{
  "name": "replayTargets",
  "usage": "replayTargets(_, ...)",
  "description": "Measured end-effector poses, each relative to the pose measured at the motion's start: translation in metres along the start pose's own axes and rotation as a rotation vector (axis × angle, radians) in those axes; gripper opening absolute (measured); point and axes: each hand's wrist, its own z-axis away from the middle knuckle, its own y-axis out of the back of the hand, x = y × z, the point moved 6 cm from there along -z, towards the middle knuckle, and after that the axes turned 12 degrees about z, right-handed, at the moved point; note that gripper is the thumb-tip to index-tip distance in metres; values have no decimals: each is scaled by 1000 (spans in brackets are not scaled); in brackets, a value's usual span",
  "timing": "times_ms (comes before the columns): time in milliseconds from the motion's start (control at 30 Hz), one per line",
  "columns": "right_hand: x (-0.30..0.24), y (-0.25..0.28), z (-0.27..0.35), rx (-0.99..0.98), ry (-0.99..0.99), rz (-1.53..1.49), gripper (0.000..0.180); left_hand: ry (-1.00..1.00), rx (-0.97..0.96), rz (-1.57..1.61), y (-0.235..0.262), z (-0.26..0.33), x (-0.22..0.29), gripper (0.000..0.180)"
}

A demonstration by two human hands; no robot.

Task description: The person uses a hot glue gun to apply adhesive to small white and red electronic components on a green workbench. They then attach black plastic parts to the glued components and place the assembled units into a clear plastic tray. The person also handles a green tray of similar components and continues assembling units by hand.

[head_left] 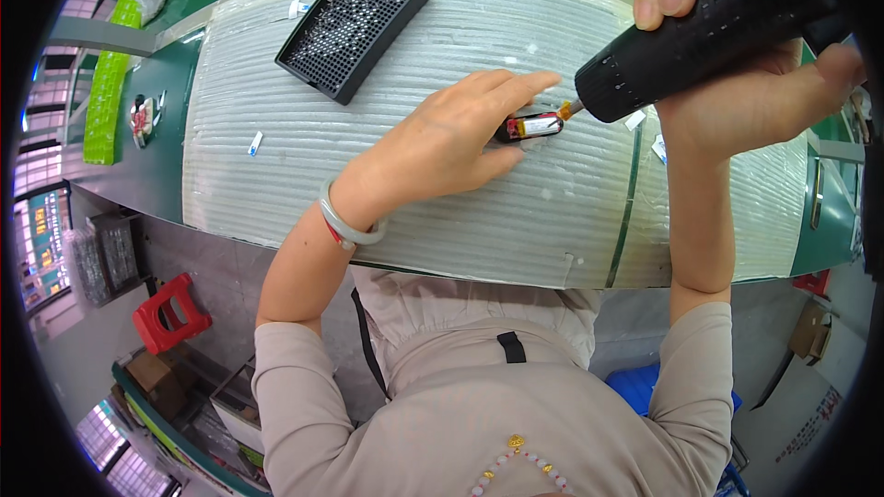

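My left hand (451,133) grips a small dark electronic device (536,126) against the padded mat, thumb on the near side and fingers on the far side. Inside its casing lie a silvery cell-like part and some red and yellow pieces. In my right hand (737,115) is a black electric screwdriver (635,69), slanting down to the left. Its bit meets the device's right end, at a small yellow-orange piece (564,110). Whether a screw sits under the bit is too small to tell.
A black perforated tray (354,28) holding many small shiny pieces stands on the ribbed white mat (304,175). Small white scraps (255,143) lie about. At the left, the green table bears another small assembly (141,120) and a lime-green strip (112,83). A red stool (172,313) stands below.
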Motion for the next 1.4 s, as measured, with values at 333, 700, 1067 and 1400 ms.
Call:
replayTargets(333,8,0,9,-23,9,12,91,29,223,35,-3,17,-7,86)
replayTargets(700,4,2,-3,-58,44,64,92,-223,68,121,-2,-5,-5,75)
replayTargets(1067,2,12,-4,-44,70,81,93,-25,9,-68,-1,21,1,45)
replayTargets(1400,5,14,0,-36,85,75,94,-218,72,-384,15,5,7,26)
